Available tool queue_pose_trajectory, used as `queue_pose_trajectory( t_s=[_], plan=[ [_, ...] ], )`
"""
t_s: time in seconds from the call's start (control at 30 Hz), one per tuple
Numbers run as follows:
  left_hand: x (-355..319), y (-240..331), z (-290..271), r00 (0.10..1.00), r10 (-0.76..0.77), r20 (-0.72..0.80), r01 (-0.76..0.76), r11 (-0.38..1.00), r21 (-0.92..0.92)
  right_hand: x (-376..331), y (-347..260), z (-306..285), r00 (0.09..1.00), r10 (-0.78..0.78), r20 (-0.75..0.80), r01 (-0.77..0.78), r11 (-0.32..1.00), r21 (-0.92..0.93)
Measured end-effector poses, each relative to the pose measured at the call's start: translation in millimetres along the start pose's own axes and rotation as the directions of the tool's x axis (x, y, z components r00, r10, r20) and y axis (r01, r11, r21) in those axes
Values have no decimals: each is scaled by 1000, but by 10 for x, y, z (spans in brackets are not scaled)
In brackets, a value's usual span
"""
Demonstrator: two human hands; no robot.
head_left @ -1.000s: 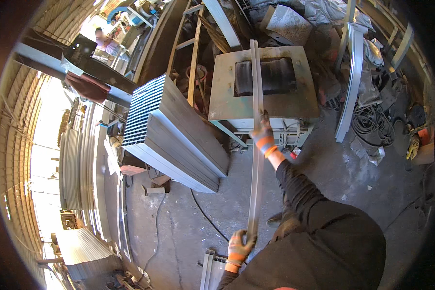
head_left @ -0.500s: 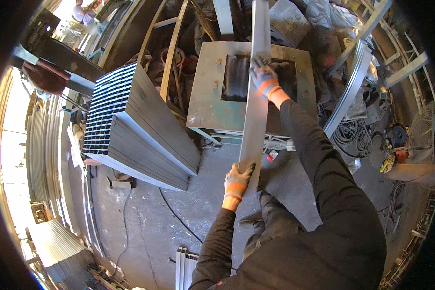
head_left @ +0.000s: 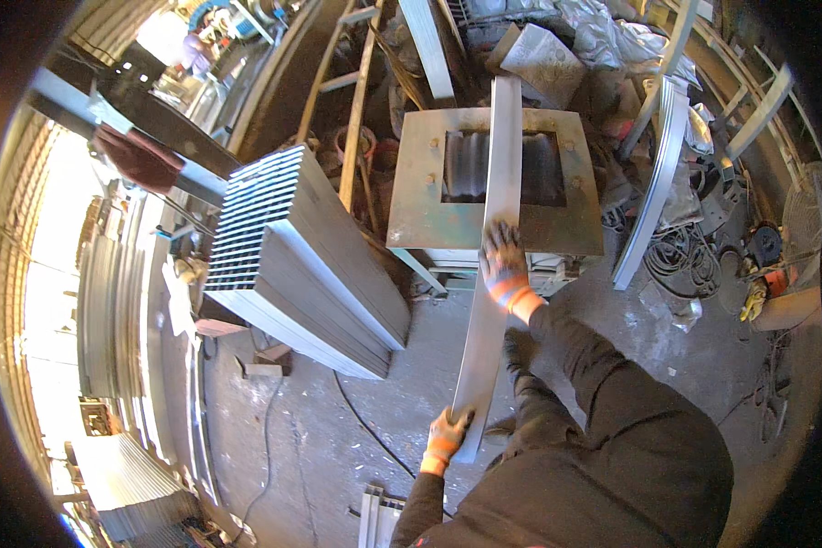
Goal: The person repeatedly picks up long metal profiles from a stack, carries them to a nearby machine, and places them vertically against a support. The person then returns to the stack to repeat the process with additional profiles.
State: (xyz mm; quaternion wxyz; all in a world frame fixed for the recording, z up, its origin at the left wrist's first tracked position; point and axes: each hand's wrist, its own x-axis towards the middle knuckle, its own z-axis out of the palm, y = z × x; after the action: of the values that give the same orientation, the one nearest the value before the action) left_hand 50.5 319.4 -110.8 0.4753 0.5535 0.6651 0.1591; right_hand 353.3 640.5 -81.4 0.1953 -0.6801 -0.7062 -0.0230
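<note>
Sheet-metal strip [head_left: 490,265], long and narrow, runs away from the person toward the square steel frame [head_left: 493,178] of a machine, with its far end lying over the dark rollers [head_left: 466,164] in the frame's opening. Its long axis points almost straight ahead, slightly tilted to the right at the far end. The left hand [head_left: 447,437], gloved in grey and orange, has its fingers curled round the near end, so nearly all of the strip stretches forward from that grip. The right hand [head_left: 504,265] is well ahead, about midway along; its gloved fingers lie closed over the strip's right edge, pressing on top, just short of the frame's near rim. So the right hand is the nearer one to the rollers and the left one only carries the tail. To the left of both hands stands a tall stack of grey corrugated sheets [head_left: 306,265], well apart from the strip.
</note>
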Motion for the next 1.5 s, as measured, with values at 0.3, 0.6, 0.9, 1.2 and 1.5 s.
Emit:
queue_pose_trajectory(
  t_s=[0.3,0.6,0.9,1.2,1.5],
  plan=[
    [-2649,-1047,-623,990,-138,33,132,981,143,-2366,-1355,-640,998,-54,34,48,985,163],
    [-3819,-1501,-1130,987,-160,-21,161,982,95,-2349,-805,-364,730,565,383,-566,187,803],
    [-3180,-1472,-1041,953,-291,-86,302,939,164,-1573,-803,-436,787,76,612,-553,-353,755],
    [-3,2514,-2131,535,575,-619,-556,791,254,-872,-1793,-466,956,-188,223,-238,-56,970],
    [934,3914,-2543,482,365,-797,-734,665,-140,-489,-1631,-316,972,-236,-3,129,519,845]
  ],
)
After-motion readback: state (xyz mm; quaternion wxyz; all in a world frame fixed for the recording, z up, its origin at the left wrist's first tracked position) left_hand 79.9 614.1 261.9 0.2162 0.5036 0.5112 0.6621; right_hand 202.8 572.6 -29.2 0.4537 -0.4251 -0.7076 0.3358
